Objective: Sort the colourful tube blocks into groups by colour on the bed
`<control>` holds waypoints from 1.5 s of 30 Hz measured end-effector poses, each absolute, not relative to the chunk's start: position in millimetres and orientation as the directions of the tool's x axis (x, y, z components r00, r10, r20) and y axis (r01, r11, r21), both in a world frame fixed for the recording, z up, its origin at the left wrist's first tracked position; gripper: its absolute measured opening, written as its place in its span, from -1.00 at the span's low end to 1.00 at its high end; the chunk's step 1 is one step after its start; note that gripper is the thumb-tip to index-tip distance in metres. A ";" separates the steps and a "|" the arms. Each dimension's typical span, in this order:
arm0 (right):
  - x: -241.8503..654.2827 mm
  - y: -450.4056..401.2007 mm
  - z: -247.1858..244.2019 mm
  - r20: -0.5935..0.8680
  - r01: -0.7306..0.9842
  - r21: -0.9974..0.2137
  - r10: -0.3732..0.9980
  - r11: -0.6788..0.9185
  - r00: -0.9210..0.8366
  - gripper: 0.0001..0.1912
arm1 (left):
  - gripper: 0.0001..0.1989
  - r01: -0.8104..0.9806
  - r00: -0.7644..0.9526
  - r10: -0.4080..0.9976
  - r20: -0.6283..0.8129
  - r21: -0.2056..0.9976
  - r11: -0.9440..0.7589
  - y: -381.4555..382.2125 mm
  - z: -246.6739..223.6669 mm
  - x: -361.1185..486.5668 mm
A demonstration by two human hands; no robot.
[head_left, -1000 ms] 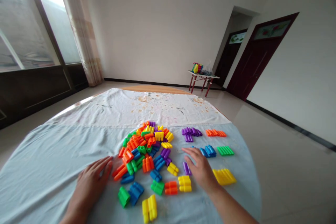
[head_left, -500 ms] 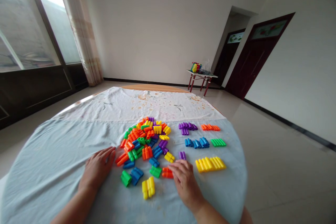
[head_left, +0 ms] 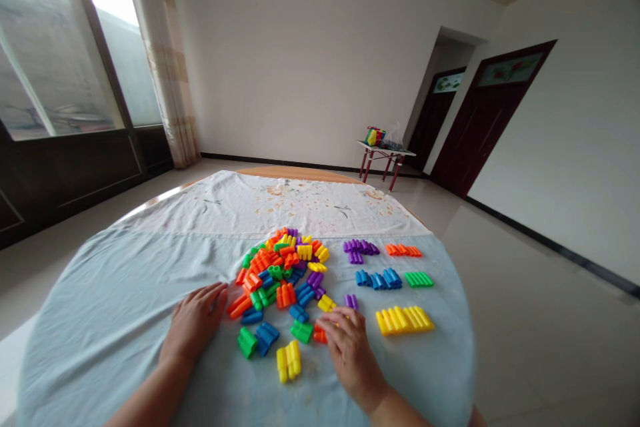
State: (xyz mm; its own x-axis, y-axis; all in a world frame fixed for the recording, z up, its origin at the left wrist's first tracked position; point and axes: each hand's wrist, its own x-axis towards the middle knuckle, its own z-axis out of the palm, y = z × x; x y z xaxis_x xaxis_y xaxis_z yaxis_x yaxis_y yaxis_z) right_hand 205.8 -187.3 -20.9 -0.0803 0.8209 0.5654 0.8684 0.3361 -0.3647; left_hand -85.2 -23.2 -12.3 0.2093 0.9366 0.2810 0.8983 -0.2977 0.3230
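A mixed pile of orange, green, blue, purple and yellow plastic pieces lies mid-table. My left hand rests flat on the cloth at the pile's left edge, fingers extended, holding nothing. Over an orange piece sits my right hand, its fingertips on or just above the piece and partly covering it. A green piece and a yellow piece lie to its left. Right of the pile are groups of purple, orange, blue, green and yellow pieces.
The round table wears a pale blue cloth and a white floral cloth. A lone purple piece lies just beyond my right hand. Farther back stands a small table with a colourful bag.
The view has shifted slightly, moving the scene a little right and down. My right hand now covers more of the orange piece and reaches beside the yellow one. My left hand stays beside the pile.
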 end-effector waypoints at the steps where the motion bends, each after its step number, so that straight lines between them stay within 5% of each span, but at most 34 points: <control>1: 200.8 -184.4 -16.7 0.564 0.860 -0.374 0.821 0.347 -0.085 -0.54 | -0.54 0.897 0.209 0.937 0.279 0.326 -0.298 -23.2 -12.9 -85.1; 8: 169.4 -139.3 15.7 0.500 0.785 -0.484 0.859 0.386 -0.114 -0.58 | -0.54 0.896 0.207 0.944 0.256 0.338 -0.288 -22.0 -19.4 -86.3; 22: 126.0 -58.2 9.5 0.382 0.861 -0.377 0.904 0.342 -0.192 -0.70 | -0.53 0.901 0.246 0.930 0.275 0.290 -0.323 -1.1 -35.3 -98.3; 32: 181.6 -112.2 24.6 0.515 0.722 -0.557 0.853 0.410 -0.087 -0.53 | -0.51 0.903 0.227 0.947 0.228 0.315 -0.292 -16.1 -18.8 -90.6; 39: 207.9 -164.1 9.0 0.424 0.727 -0.569 0.895 0.384 -0.141 -0.36 | -0.52 0.898 0.215 0.942 0.257 0.327 -0.294 -16.5 -19.5 -89.4; 45: 210.0 -170.5 5.8 0.397 0.743 -0.604 0.917 0.288 -0.033 -0.52 | -0.53 0.904 0.221 0.943 0.249 0.310 -0.294 -15.4 -19.5 -88.5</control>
State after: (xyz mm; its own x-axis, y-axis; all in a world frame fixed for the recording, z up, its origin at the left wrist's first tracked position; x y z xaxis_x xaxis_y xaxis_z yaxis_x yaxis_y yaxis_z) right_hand 210.0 -170.5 5.8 -0.0331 0.9173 0.3968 0.7428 0.2882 -0.6043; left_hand -88.5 -15.4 -19.5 0.2210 0.9430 0.2489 0.9041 -0.2938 0.3102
